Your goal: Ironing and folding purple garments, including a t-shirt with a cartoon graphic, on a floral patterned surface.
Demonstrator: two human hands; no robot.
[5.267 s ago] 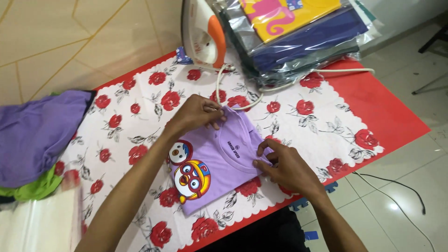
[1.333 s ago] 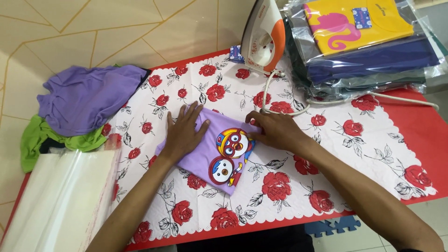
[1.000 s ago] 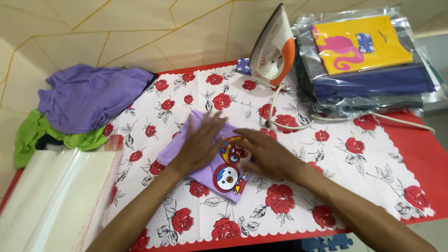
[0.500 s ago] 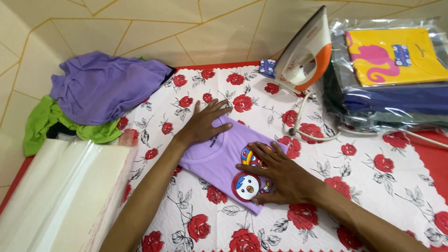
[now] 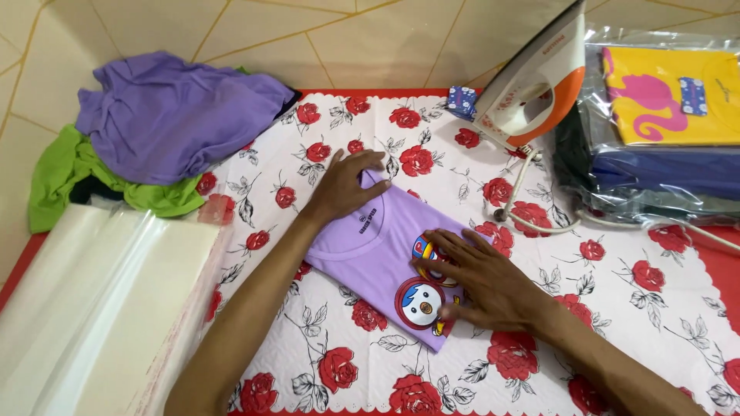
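A small folded lilac shirt (image 5: 374,246) with round cartoon prints lies on the white cloth with red roses (image 5: 586,308). My left hand (image 5: 345,183) rests flat on the shirt's upper end near the collar, fingers spread. Flat on the printed lower part lies my right hand (image 5: 478,279), partly covering the cartoon figures. Neither hand grips anything.
A white and orange iron (image 5: 539,81) stands upright at the back, its cord (image 5: 524,208) trailing over the cloth. Bagged folded clothes (image 5: 663,131) are stacked at the right. Loose purple (image 5: 173,112) and green garments (image 5: 73,169) lie at the left, above a stack of clear plastic bags (image 5: 92,308).
The shirt was folded and turned, so its print faces up. The view shifted so things sit further right. My left hand slid to the collar end, my right hand onto the print.
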